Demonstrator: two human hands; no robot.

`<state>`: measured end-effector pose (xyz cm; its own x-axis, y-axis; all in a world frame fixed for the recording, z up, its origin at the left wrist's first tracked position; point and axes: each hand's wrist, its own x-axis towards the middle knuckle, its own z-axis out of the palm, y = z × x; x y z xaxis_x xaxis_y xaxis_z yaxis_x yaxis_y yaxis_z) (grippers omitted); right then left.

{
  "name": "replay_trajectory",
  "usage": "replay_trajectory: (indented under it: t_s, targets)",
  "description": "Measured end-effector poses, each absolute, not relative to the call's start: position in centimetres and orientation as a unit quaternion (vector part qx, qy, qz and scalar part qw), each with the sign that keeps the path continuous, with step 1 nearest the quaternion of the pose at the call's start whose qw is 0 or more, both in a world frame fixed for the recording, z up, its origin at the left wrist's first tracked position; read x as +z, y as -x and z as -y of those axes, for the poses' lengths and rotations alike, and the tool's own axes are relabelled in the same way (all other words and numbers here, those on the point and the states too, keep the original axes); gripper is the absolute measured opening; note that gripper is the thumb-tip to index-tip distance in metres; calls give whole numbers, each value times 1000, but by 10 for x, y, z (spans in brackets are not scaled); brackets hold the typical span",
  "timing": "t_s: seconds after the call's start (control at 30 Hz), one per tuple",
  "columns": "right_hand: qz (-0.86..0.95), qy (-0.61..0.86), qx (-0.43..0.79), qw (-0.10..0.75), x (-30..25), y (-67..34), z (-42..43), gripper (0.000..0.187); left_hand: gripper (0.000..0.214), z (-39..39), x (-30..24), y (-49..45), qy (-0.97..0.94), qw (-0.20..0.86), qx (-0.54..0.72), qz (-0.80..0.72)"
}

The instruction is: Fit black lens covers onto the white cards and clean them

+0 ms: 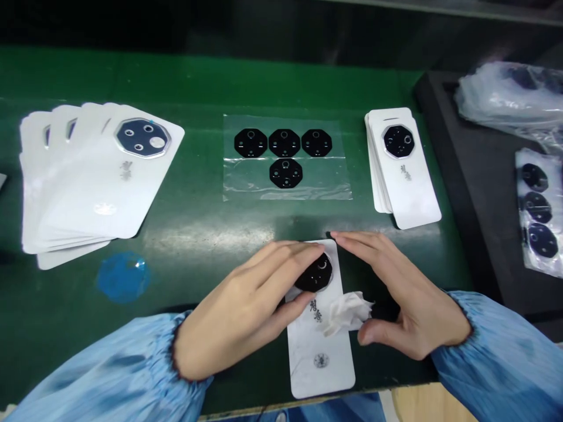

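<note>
A white phone back panel (319, 375) lies upright before me near the table's front edge. At its top is a black octagonal camera lens cover (317, 274). My left hand (255, 296) spans this cover, fingertips over its upper edge and thumb at its lower edge; part of it is hidden under the fingers. Beside the panel's right edge, my right hand (400, 293) is held with thumb and fingers apart, its fingertips by the top corner. A crumpled white tissue (349, 312) lies partly on the panel, close to the right thumb.
Fanned white panels (97, 193) lie at the left, near a blue round film (123, 276). A clear sheet (246, 183) with several black lens covers (285, 143) is behind my hands. Stacked panels (417, 193) sit at right, beside a black tray (479, 193) holding bagged lens covers (539, 208).
</note>
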<state>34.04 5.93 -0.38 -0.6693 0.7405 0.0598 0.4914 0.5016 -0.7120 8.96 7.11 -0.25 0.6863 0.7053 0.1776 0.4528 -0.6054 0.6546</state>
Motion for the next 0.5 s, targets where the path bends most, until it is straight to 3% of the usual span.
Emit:
replay_trajectory:
  t_s: [0.17, 0.5]
  targets:
    - [872, 359, 306, 133, -4, -339, -55, 109, 49, -69, -6, -92, -871, 303, 201, -331]
    - [901, 351, 237, 96, -8, -334, -52, 111, 51, -68, -7, -94, -872, 309, 181, -334]
